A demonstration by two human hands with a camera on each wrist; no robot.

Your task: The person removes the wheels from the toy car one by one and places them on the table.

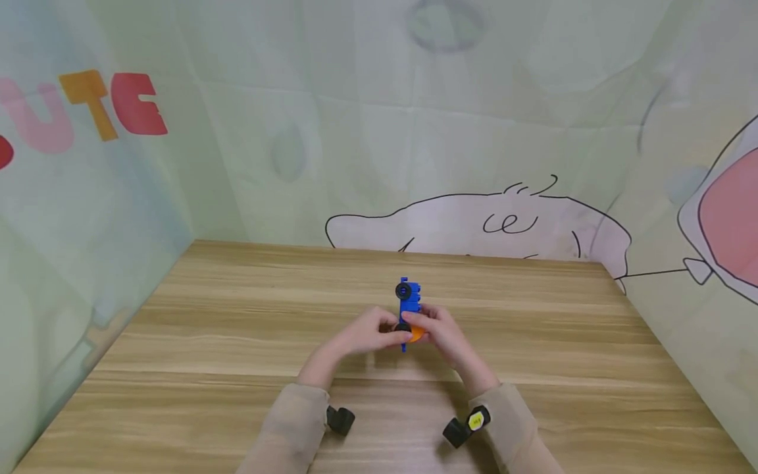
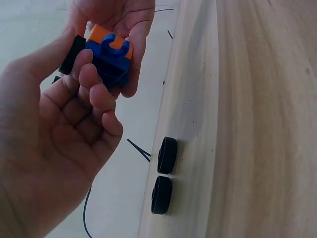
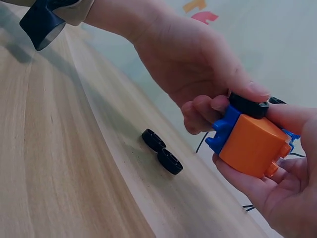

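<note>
A blue toy vehicle base (image 1: 410, 304), with studs on top and a hook at its end, is held up on its side between both hands. An orange block (image 3: 252, 144) sits against its studded side. My left hand (image 1: 362, 334) pinches a black wheel (image 3: 247, 105) at the near end of the base, thumb on the tyre. The orange block and the base lie in the grip of my right hand (image 1: 443, 337), its fingers around them. A second black wheel (image 1: 403, 291) sits on the far end of the base.
Two loose black wheels, one wheel (image 2: 168, 155) right beside another wheel (image 2: 162, 195), stand on the wooden table (image 1: 237, 316). Behind the table hangs a printed cloth (image 1: 367, 151). Black cameras (image 1: 340, 421) are strapped at both wrists.
</note>
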